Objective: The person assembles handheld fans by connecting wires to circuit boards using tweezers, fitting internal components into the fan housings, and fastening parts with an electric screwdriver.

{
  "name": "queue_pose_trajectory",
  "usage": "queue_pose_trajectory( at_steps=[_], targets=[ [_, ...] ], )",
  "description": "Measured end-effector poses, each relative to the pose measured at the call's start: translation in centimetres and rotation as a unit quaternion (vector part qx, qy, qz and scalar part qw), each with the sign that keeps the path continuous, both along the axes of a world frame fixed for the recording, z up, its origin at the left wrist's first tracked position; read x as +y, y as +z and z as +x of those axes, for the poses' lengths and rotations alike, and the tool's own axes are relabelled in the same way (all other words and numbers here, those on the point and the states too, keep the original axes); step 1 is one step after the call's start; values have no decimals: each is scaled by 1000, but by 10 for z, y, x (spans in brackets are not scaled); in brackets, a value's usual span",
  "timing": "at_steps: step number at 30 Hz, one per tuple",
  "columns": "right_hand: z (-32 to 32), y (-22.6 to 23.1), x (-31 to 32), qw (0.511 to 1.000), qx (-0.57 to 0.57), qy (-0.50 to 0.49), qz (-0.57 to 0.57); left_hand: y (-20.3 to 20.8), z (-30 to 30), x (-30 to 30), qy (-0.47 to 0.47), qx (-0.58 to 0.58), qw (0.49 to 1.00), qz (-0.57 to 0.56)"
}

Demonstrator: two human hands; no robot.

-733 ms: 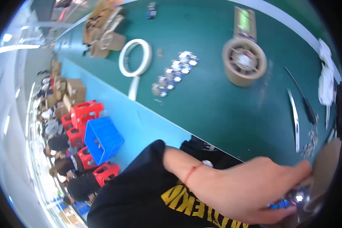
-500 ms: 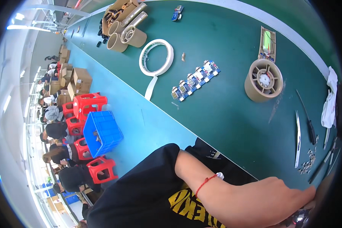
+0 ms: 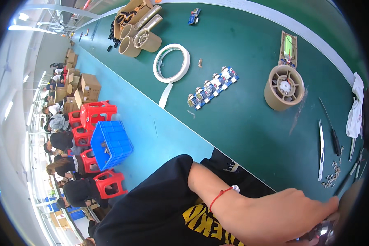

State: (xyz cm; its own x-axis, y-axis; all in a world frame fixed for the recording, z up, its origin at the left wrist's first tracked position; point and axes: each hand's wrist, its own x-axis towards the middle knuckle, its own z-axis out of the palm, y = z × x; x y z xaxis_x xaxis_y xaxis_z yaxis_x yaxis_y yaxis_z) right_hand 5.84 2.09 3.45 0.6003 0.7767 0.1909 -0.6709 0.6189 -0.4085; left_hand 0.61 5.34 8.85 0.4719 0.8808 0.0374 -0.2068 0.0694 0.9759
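Observation:
My left hand, with a red string bracelet on its wrist, is at the lower right with its back towards me. Its fingers curl over a small dark thing with a bright spot, mostly hidden and too dim to name. A blurred skin-toned patch at the right rim, perhaps my right hand, shows no clear fingers. Close by on the green table lie silver tweezers, a black-handled screwdriver and a scatter of small metal parts.
A tan fan-like cylinder stands below a holder with a green battery. A row of blue circuit boards and a tape roll lie farther left. Tan cylinders stand at the back. A blue crate and red stools are on the floor.
The view has shifted slightly, so the things on the table sit a little farther right and lower. My left hand has moved slightly left and up, still curled.

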Motion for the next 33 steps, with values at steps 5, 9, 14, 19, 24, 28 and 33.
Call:
queue_pose_trajectory(
  at_steps=[5,9,14,19,24,28,33],
  targets=[
    [139,-44,-25,842,-464,75,-265,-26,10,-7,54,127,988,76],
    [159,-10,1,686,-700,160,-117,-43,3,-10,152,227,955,118],
    [142,-2,20,705,-588,368,-149,-57,-9,-5,142,261,953,56],
    [143,-16,16,750,-464,443,-160,-62,-8,-3,141,234,962,22],
    [142,-25,17,759,-426,472,-139,-67,-11,-2,126,218,968,10],
    [141,-25,16,751,-427,484,-140,-67,-13,-1,132,233,964,13],
    [139,-27,14,743,-418,506,-135,-70,-12,-4,153,304,938,64]
  ],
)
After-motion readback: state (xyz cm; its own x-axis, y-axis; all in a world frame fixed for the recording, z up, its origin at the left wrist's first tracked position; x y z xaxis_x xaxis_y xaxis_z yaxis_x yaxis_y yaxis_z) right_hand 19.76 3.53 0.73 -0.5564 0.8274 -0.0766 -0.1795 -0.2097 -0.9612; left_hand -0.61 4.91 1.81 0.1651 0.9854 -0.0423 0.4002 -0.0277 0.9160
